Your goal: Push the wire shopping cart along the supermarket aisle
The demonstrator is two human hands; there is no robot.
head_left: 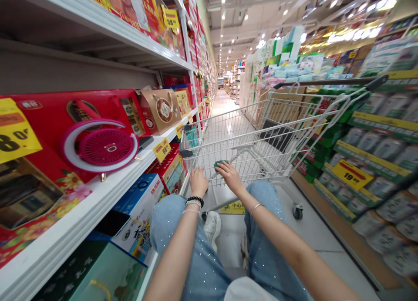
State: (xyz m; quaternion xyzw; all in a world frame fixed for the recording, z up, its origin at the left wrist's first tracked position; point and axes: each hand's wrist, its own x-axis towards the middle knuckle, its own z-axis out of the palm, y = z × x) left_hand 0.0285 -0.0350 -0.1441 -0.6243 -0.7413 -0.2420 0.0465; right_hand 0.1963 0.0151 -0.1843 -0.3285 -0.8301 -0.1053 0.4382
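A wire shopping cart (241, 137) stands crosswise in front of my knees. My left hand (198, 182) is at the cart's lower left part, its fingertips against the wires; whether it grips them is hard to make out. To its right, my right hand (229, 175) has its fingers over a small dark green item (221, 164) at the cart's side. A magenta round fan with a white crescent ring (109, 147) stands on the shelf to the left, in front of a red gift box (48, 113).
White shelving (130, 172) with boxed goods runs along the left. Stacked packs with a yellow price sign (352, 174) line the right. A cart wheel (297, 211) rests on the tiled floor, near a yellow floor label (233, 207). The aisle stretches ahead.
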